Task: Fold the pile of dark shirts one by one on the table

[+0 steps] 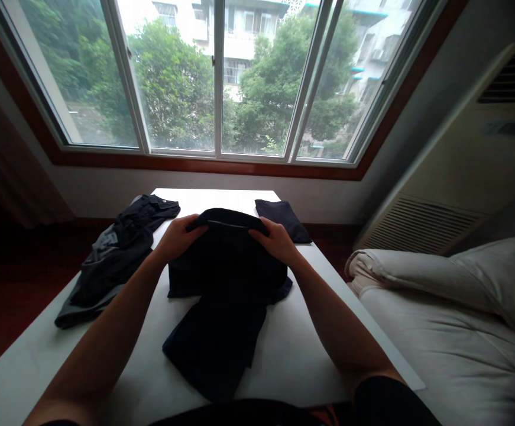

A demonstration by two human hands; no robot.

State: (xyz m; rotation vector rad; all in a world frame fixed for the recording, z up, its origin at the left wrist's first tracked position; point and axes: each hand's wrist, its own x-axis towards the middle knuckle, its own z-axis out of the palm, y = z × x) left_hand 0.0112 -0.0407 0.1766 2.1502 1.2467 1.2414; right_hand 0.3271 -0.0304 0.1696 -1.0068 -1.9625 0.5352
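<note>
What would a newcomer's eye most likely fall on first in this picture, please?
Probably the wide, bright window across the top, with green trees outside. Next might come the dark garment over the middle of the white table, its upper edge gripped by the left hand and right hand. Dark, bunched clothing lies along the table's left side.

The garment point(228, 266) is matt cloth, the table point(301, 355) smooth.
</note>
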